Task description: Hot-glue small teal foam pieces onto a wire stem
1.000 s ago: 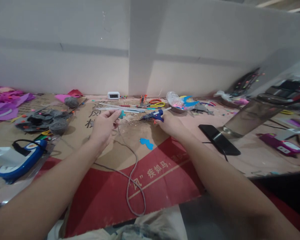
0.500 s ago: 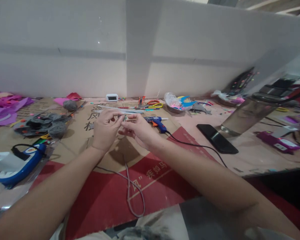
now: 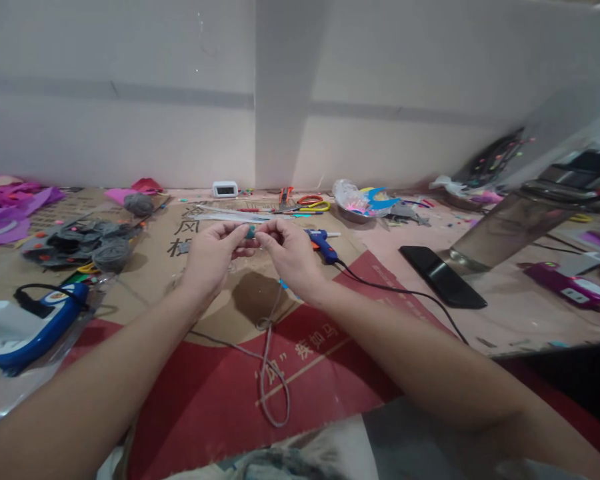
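Observation:
A small teal piece [image 3: 251, 232] shows between the fingertips of my two hands, above the cardboard; its kind is too small to make out. My left hand [image 3: 211, 257] pinches it from the left with thumb and fingers. From the right, my right hand [image 3: 294, 260] closes its thumb and forefinger at the piece's other side. A thin grey cord [image 3: 264, 380] lies in a loop on the red part of the cardboard [image 3: 200, 393], and one stretch runs up toward my right hand. Just beyond that hand lies a blue glue gun [image 3: 324, 245], partly hidden.
Scissors [image 3: 314, 203], a small white digital clock [image 3: 225, 189] and a bowl of scraps [image 3: 355, 212] stand toward the wall. On the right are a black phone [image 3: 443, 277], a large bottle [image 3: 510, 227] and a purple device [image 3: 570, 285]. Grey yarn [image 3: 111, 255] and a blue-white device [image 3: 40, 330] lie left.
My hands have shifted slightly right and their fingertips have drawn a little apart, so the teal piece shows more clearly. The cord's upper part has moved right and now shows a small curl.

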### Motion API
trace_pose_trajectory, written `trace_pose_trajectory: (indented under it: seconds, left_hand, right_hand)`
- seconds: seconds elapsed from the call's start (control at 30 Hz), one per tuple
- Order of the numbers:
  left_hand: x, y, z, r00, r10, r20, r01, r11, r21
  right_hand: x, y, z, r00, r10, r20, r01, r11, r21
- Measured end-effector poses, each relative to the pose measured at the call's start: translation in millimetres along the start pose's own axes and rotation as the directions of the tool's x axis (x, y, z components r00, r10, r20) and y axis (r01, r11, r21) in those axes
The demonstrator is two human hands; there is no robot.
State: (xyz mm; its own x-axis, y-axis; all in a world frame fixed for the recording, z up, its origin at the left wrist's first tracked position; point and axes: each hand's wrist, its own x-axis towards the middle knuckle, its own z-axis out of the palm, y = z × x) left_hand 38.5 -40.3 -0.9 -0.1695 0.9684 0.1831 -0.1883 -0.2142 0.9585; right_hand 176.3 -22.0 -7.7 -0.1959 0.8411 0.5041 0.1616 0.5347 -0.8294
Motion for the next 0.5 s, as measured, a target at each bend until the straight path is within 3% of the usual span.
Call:
trace_pose_trajectory:
  seconds: [0.2,0.5]
  left_hand:
    - [-1.7,4.1,1.4,1.000,-0.022,0.015,0.022,1.000,-0.011]
    - [-2.9,7.0,2.8,0.999,0.041,0.028,-0.045,0.983,0.178]
  right_hand:
    - [-0.6,-3.7,-1.3,1.000,0.000,0.017,0.000,1.000,-0.018]
    - [3.6,1.0,-3.5,0.999,-0.009,-0.035,0.006,0.995,-0.096]
